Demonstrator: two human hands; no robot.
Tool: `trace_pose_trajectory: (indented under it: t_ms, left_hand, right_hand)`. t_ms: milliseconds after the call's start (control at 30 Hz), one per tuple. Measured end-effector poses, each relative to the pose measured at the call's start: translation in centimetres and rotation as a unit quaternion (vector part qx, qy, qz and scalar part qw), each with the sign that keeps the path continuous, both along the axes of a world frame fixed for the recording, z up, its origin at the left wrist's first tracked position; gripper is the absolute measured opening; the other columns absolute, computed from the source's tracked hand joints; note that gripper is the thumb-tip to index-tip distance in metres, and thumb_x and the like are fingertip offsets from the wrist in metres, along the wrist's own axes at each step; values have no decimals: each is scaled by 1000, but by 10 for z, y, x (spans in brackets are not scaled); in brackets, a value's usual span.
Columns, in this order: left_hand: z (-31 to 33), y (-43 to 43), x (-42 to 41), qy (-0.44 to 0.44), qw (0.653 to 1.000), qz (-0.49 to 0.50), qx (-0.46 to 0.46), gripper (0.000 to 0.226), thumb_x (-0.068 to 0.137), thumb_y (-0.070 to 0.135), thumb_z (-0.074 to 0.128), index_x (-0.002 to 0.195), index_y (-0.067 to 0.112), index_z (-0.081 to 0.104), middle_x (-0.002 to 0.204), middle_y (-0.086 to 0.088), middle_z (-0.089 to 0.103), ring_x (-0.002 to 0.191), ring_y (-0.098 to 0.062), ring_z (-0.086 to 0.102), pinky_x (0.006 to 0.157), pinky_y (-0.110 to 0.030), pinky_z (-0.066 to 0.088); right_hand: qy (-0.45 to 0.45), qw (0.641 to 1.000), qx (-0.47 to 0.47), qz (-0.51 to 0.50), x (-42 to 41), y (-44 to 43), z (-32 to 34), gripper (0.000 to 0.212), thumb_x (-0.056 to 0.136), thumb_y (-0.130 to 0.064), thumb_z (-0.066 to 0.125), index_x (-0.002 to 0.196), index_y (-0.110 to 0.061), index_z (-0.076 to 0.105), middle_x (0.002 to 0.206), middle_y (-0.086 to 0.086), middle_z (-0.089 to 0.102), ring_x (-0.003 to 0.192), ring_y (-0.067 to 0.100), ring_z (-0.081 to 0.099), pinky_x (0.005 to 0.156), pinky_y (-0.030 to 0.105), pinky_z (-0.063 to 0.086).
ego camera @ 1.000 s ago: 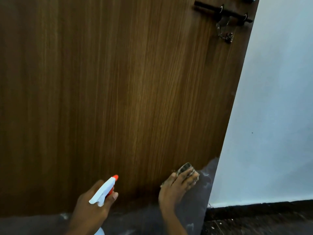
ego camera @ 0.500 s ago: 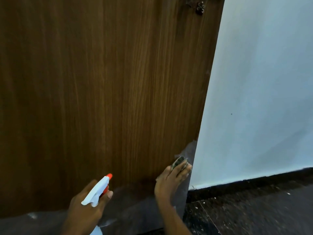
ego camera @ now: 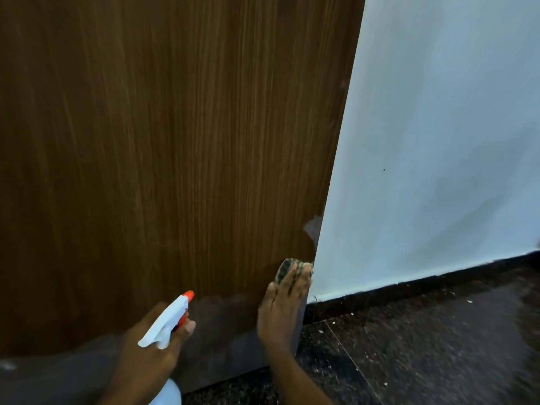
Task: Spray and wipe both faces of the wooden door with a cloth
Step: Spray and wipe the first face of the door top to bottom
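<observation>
The brown wooden door [ego camera: 175, 156] fills the left and middle of the head view, its lower strip darker and dull. My right hand [ego camera: 282, 305] presses a small dark patterned cloth [ego camera: 285, 270] flat against the door near its bottom right edge, fingers straight over the cloth. My left hand [ego camera: 149, 355] grips a white spray bottle [ego camera: 169, 320] with an orange nozzle, held low in front of the door and pointing up and to the right. The bottle's body is mostly hidden below my hand.
A pale wall [ego camera: 438, 141] stands to the right of the door edge, with a black skirting strip [ego camera: 409, 287] along its foot. Dark speckled floor [ego camera: 409, 346] with small white bits spreads at the lower right.
The view has dropped and swung, so the door's bolt left the top of the frame. My right hand slid the cloth rightward to the door's edge. My left hand kept the bottle low.
</observation>
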State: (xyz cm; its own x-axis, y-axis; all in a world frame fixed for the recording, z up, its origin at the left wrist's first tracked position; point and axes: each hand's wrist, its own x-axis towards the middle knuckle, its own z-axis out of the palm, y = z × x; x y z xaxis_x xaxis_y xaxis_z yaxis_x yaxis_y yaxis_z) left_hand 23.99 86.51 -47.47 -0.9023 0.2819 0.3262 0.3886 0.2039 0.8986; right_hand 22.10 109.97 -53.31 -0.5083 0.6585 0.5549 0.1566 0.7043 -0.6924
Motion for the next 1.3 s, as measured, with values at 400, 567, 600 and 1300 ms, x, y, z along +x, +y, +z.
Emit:
trace_pose_trajectory:
  t_ms: [400,567,600,1300]
  left_hand:
    - [-22,34,30,-32,999,19,28,35,79,19,72,100,44,60,83,31,66,86,16,59,69,-1,42]
    - [-24,41,45,-39,999,13,10,33,79,23,71,91,50,56,80,43,60,83,20,57,67,4,39]
    - [-27,41,44,-46,999,11,18,31,79,25,71,88,50,55,78,39,62,83,20,56,66,2,40]
    - [-38,44,44,-62,997,18,38,21,82,25,68,83,42,55,82,18,63,82,11,57,63,-2,44]
  right_hand:
    - [27,955,286,77,-2,13,1,62,107,-40,25,159,-34,-9,168,3,-17,153,41,-5,124,54,5]
    - [25,965,258,49,7,39,-8,63,108,-44,24,160,-31,-9,167,11,-12,153,43,1,124,54,9]
    - [48,982,183,19,1,38,13,63,107,-47,18,160,-28,-10,167,12,-13,154,39,-3,125,51,6]
    - [2,1000,6,22,10,26,-52,74,100,-40,22,150,-36,-32,158,-2,-40,151,28,-26,124,54,0]
